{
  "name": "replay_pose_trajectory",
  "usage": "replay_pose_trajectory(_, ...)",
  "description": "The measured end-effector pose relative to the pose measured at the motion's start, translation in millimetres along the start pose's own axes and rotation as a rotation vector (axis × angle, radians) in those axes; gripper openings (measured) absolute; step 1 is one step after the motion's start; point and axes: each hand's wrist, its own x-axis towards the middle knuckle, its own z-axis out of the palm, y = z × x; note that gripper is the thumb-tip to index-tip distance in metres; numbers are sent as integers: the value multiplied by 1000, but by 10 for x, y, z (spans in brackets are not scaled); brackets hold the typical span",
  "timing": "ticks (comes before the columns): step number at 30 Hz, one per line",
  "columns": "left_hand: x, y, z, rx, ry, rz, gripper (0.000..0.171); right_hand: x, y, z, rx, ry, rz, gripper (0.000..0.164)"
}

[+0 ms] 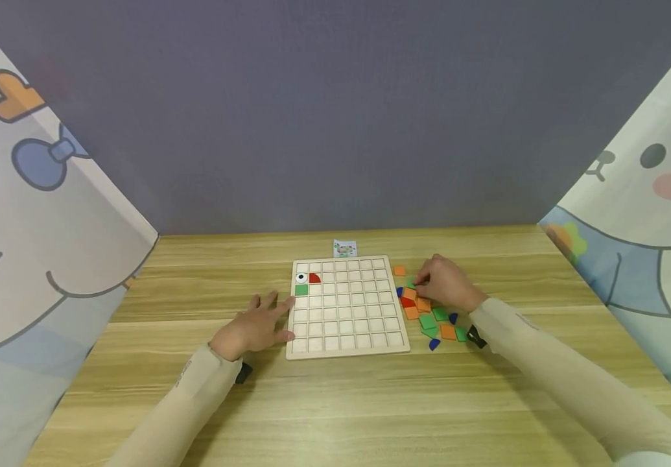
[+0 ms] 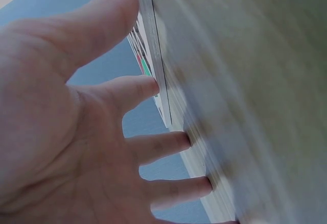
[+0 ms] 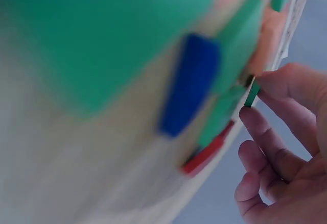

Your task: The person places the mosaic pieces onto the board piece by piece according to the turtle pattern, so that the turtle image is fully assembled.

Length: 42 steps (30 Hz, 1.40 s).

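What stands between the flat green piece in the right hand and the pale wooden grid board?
A flat orange square and a blue piece lie by the board's right edge near the path; lifting the green piece should clear them.

The left arm (image 1: 172, 405) extends from the lower left and the right arm (image 1: 568, 376) from the lower right; both reach forward. The left hand (image 1: 255, 327) has its palm downward, its fingers (image 2: 161, 147) are almost straight and well spread, and the thumb (image 2: 102, 25) stands apart from them. The right hand (image 1: 447, 283) is bent at the fingers: the foremost tips make a pinch, while the others are curled inward.
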Motion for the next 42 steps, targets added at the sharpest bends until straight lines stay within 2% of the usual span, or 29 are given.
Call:
replay_pose_trajectory(4, -7, -5, 5, -10, 2, -5, 74, 137, -141, 25, 75, 14, -19, 7)
replay_pose_trajectory(7, -15, -3, 2, -16, 0, -6, 73, 277, -316, 84, 101, 16, -98, 6)
replay_pose_trajectory(12, -14, 3, -10, -11, 3, -6, 72, 516, -736, 268, 106, -63, -216, 7)
replay_pose_trajectory(15, -6, 8, -17, -4, 2, -5, 72, 641, -976, 396, 104, -107, -240, 7)
replay_pose_trajectory(19, 2, 13, -18, -3, 0, -12, 72, 792, -1183, 556, 83, -136, -264, 5)
replay_pose_trajectory(27, -1, 10, -25, 2, 11, -16, 73, 938, -1362, 715, 116, -184, -264, 8)
replay_pose_trajectory(38, 12, 9, -17, 19, 7, -18, 73, 916, -1405, 734, 120, -224, -225, 8)
replay_pose_trajectory(42, 5, 1, -19, 2, -4, -26, 74, 880, -1402, 714, 116, -237, -256, 11)
